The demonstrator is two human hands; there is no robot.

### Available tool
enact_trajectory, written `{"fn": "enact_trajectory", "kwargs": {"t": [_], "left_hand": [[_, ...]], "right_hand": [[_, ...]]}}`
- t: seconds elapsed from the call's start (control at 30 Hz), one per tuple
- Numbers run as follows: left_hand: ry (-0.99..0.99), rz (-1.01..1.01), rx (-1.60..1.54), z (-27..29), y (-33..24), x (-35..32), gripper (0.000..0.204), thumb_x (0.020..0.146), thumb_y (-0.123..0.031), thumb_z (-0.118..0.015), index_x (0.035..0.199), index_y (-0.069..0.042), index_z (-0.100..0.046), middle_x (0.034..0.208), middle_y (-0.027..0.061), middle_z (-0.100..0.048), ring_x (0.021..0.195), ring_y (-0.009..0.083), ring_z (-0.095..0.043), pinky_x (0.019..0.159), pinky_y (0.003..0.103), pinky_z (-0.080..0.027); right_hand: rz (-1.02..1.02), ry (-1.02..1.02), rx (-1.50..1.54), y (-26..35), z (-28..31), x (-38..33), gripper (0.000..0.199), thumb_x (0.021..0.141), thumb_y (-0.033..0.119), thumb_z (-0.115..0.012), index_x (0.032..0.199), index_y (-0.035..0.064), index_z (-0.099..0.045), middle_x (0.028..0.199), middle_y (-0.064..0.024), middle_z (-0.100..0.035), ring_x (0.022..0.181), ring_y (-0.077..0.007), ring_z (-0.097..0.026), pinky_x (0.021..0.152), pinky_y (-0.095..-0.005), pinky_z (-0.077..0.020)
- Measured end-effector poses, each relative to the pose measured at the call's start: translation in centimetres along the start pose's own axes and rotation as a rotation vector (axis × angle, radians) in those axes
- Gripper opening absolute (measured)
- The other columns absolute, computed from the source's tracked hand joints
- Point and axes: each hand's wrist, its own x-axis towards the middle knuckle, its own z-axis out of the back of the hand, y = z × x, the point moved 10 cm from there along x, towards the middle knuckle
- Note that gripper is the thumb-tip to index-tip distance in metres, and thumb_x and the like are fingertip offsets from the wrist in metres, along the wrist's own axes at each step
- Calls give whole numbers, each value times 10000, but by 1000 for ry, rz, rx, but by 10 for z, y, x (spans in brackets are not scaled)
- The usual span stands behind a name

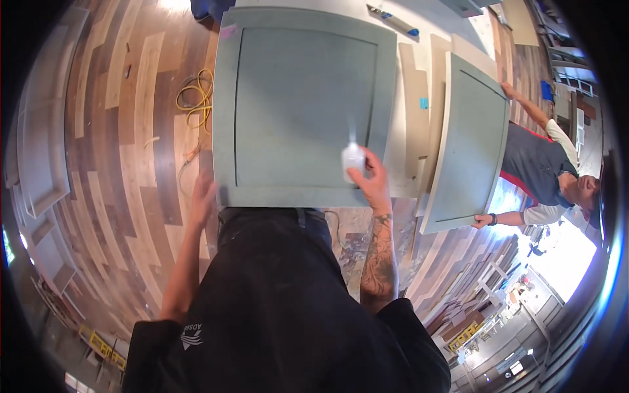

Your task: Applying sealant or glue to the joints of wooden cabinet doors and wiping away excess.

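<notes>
A grey-green panel door (301,98) with a recessed middle and raised frame lies flat in front of me. My right hand (372,180) is closed around a small white squeeze bottle (353,162), held over the door's lower right part. The bottle's narrow tip points away from me, and it is blurred. Beside the door's near left corner is my left hand (204,191). Motion smears its fingers, so I cannot tell whether they touch the door's edge.
At the right a co-worker (540,157) holds a second grey-green panel door (468,147) on edge with both hands. A blue-ended tool (411,31) lies on the white work surface beyond. Yellow cord (190,98) coils on the wood-plank floor (147,124) at the left.
</notes>
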Motion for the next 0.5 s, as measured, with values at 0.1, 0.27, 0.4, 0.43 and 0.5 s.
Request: {"fn": "enact_trajectory", "kwargs": {"t": [0.1,0.27,0.4,0.43,0.5], "left_hand": [[-19,-111,3,-31,-3,-31,677,987,-173,-656,1577,-61,-343,1502,124,-484,1326,254,-502,1090,400,-422],[-214,-190,-207,-51,-21,-14,625,980,-63,-635,1545,12,-380,1547,148,-444,1413,253,-446,1168,386,-365],[-339,-186,-265,-47,-8,-12,580,976,-52,-649,1507,28,-429,1507,159,-497,1386,227,-484,1161,355,-374],[-366,-175,-312,-45,-3,-11,540,972,-92,-678,1463,32,-489,1458,152,-552,1333,222,-534,1137,344,-397],[-448,-105,-352,-42,5,-8,499,969,-107,-689,1425,26,-539,1411,143,-589,1301,213,-555,1118,337,-411]], "right_hand": [[-22,-231,56,-35,65,-1,552,880,165,-773,1367,-8,-578,1206,-87,-659,1087,-173,-624,959,-332,-500],[-5,-256,200,-42,70,10,515,905,175,-753,1344,-31,-579,1190,-85,-647,1099,-176,-614,968,-340,-494],[-16,-186,128,-50,57,9,524,896,186,-762,1340,-28,-584,1188,-90,-655,1085,-180,-624,959,-339,-498],[-21,-177,92,-51,54,10,530,893,191,-767,1340,-28,-586,1184,-92,-657,1079,-183,-629,955,-339,-500],[-21,-159,90,-54,48,8,532,889,195,-770,1339,-25,-590,1179,-93,-661,1069,-183,-633,945,-337,-504]]}}
